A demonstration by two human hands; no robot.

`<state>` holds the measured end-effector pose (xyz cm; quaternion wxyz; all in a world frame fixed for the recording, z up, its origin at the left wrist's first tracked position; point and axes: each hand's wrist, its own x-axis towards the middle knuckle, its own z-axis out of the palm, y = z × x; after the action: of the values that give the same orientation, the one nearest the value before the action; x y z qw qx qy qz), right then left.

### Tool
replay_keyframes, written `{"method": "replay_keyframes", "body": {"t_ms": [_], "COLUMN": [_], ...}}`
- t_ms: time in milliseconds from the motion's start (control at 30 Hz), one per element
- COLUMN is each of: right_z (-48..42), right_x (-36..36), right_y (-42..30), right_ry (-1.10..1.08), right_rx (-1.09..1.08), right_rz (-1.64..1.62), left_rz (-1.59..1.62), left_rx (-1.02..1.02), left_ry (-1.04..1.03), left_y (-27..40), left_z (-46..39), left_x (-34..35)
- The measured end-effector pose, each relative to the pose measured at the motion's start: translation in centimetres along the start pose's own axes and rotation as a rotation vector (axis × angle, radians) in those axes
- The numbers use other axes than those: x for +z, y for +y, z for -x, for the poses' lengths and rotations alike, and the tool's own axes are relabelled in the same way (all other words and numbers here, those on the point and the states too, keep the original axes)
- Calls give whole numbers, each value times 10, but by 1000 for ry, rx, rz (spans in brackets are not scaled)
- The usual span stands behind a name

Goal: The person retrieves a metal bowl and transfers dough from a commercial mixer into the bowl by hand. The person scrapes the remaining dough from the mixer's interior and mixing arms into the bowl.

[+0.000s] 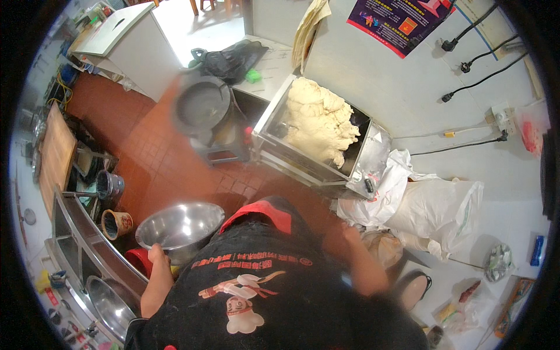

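Observation:
My left hand grips the near rim of a stainless steel bowl held beside my black apron. The bowl's shiny inside faces up. My right hand hangs low on the other side, blurred, near a white plastic sack; its fingers are too unclear to tell whether it holds anything. Ahead of me, a large mass of pale dough lies in the steel trough of what looks like a dough mixer. Neither hand touches the dough.
Left of the trough stands a dark round pan on a stand. A metal-framed counter with another steel bowl runs along my left. Buckets stand on the red tiled floor. Power cords hang along the right wall.

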<state>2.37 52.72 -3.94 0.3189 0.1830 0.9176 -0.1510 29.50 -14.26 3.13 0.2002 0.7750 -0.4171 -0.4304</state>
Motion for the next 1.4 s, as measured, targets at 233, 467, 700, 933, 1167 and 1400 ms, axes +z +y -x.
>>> {"method": "replay_keyframes", "body": {"t_ms": [233, 467, 700, 933, 1167, 1400], "right_z": [1, 12, 4, 7, 3, -8], "right_x": [0, -12, -1, -2, 0, 5], "right_y": [3, -8, -1, 1, 5, 12], "right_ry": [19, 28, 19, 8, -20, -72], "right_rx": [-57, -91, -60, -43, -12, -33], "right_rz": [52, 79, 13, -2, -12, 65], "left_rz": [11, 51, 89, 59, 14, -29], "left_rx": [-22, -24, -39, -65, -32, 1], "left_ry": [-44, -55, -40, -76, -46, -13], "left_y": [-4, -13, -15, -20, -18, -19], "left_z": [-6, -9, -5, -8, -1, -3], "left_x": [-3, -4, -6, -12, -12, -13]}}
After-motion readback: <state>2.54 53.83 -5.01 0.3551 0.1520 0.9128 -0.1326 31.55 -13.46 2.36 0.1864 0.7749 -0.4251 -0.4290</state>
